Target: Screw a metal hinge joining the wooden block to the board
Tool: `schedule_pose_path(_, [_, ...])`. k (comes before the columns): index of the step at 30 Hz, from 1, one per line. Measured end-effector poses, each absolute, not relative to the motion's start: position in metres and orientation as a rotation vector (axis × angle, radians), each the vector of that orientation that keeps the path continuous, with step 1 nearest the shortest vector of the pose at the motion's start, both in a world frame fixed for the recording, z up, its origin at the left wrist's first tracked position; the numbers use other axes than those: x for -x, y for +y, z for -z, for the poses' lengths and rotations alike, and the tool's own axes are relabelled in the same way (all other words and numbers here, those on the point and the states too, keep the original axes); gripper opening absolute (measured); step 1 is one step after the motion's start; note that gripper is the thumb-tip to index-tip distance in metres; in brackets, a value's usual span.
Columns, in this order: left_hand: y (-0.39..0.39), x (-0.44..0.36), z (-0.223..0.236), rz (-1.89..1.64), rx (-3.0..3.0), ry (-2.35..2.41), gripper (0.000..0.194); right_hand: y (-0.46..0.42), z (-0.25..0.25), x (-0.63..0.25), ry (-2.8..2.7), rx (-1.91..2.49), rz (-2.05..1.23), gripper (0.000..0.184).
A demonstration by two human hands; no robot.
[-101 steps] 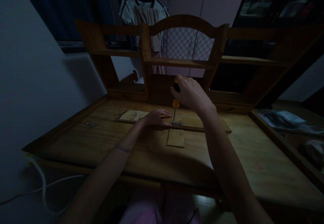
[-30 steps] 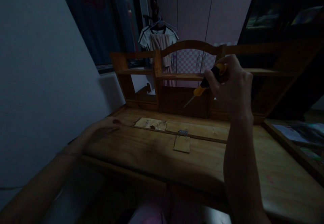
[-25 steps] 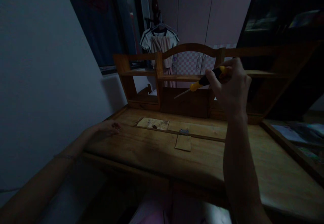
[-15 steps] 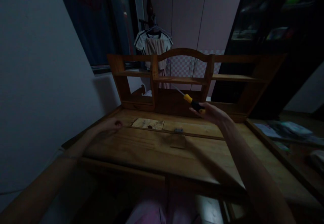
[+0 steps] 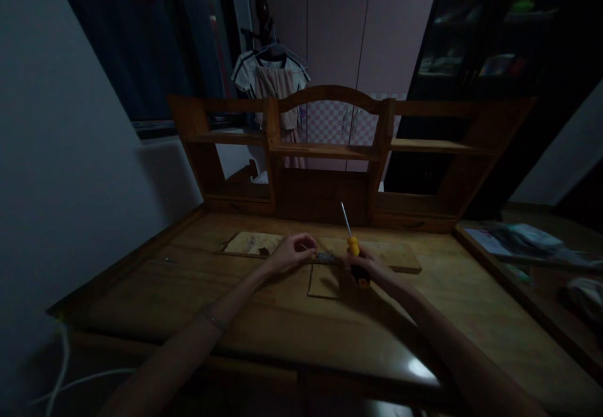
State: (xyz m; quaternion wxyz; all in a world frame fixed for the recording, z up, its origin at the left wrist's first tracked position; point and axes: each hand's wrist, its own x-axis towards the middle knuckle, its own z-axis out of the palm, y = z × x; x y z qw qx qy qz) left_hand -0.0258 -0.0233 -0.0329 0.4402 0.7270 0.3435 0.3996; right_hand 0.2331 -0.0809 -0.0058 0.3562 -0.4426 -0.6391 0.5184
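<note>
At the far left, a white cable (image 5: 65, 357) is hanging beside the surface (image 5: 264, 335). A small metal piece (image 5: 170, 260) is lying on the surface's left part; its form is too dim to tell. Next, a long board (image 5: 396, 257) is lying crosswise, its left part bearing a pale, rough patch (image 5: 247, 243). The left hand (image 5: 293, 254) is reaching over the board's near edge, its thumb and forefinger nearly meeting and pinching a thin sliver (image 5: 304, 247), too small to identify. Just right of those fingers, a metal bracket (image 5: 325, 257) is sitting at the board's near edge. A small square board (image 5: 323, 282) is lying flat on the near side of the bracket. To the right, the right hand (image 5: 365, 267) is gripping a yellow-and-black screwdriver (image 5: 353, 246), fingers closing around the handle, shaft pointing upward and away, clear of the bracket. Behind, a wooden shelf unit (image 5: 325, 150) is standing on the surface. At the far right, papers (image 5: 487, 241) are lying.
</note>
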Motion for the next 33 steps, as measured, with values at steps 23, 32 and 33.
schedule_pose_path(23, [-0.045, 0.049, 0.012, -0.448, -1.407, 0.554, 0.023, -0.117, 0.015, -0.228, -2.155, 1.371, -0.765, 0.068])
schedule_pose_path(32, [-0.049, 0.044, 0.010, -0.511, -1.424, 0.582, 0.021, -0.118, 0.016, -0.227, -2.180, 1.372, -0.723, 0.063])
schedule_pose_path(33, [-0.048, 0.045, 0.011, -0.523, -1.425, 0.587, 0.021, -0.118, 0.017, -0.227, -2.187, 1.374, -0.724, 0.063])
